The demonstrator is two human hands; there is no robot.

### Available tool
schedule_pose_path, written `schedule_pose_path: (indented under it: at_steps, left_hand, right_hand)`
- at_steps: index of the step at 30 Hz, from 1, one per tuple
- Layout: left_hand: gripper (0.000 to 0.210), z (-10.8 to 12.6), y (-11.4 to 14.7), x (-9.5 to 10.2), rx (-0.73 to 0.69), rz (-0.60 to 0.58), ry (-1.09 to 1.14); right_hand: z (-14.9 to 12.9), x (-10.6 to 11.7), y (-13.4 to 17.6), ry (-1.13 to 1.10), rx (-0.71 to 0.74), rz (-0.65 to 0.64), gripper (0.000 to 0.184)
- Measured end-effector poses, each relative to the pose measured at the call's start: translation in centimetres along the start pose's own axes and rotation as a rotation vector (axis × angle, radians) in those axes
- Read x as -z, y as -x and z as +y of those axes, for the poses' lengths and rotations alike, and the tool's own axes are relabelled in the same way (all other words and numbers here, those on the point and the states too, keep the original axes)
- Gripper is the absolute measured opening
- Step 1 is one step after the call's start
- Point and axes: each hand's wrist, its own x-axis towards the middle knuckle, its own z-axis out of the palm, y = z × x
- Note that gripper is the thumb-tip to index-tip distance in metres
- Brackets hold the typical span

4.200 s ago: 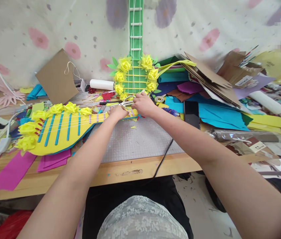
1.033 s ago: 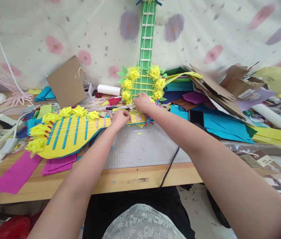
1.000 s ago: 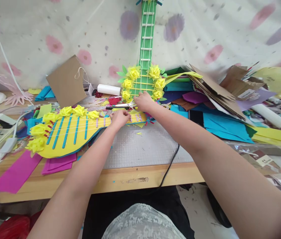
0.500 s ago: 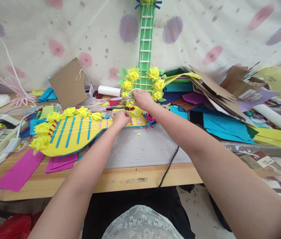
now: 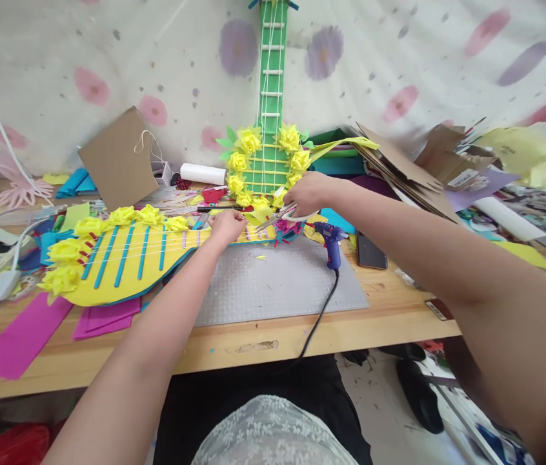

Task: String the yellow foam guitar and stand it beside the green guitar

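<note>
Head view: scissors (image 5: pixel 280 215) at the neck end of the yellow paper guitar (image 5: pixel 122 255).
Right hand (image 5: pixel 308 192) grips the scissors, blades toward the left hand (image 5: pixel 227 226), closed, pinching a yellow scrap (image 5: pixel 259 216) on the guitar. Best to keep the scrap taut, fingertips clear. Glue gun (image 5: pixel 331 236) lies just right.

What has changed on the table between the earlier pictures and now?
The right hand moved right with the scissors, their blades now pointing left at a yellow scrap. A blue glue gun is now visible. The left hand stays on the yellow paper guitar; the green guitar is unmoved.
</note>
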Motion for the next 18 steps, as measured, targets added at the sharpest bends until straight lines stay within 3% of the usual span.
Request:
schedule_pose_path:
  at_steps: [12, 18]
  left_hand:
    - [0.017, 0.2, 0.3, 0.7, 0.007, 0.001, -0.029]
    - [0.018, 0.3, 0.2, 1.2, 0.026, 0.015, -0.023]
  right_hand:
    - [0.0, 0.2, -1.9, 0.001, -0.019, -0.046, 0.035]
    - [0.2, -0.4, -2.8, -0.113, -0.012, 0.02, 0.035]
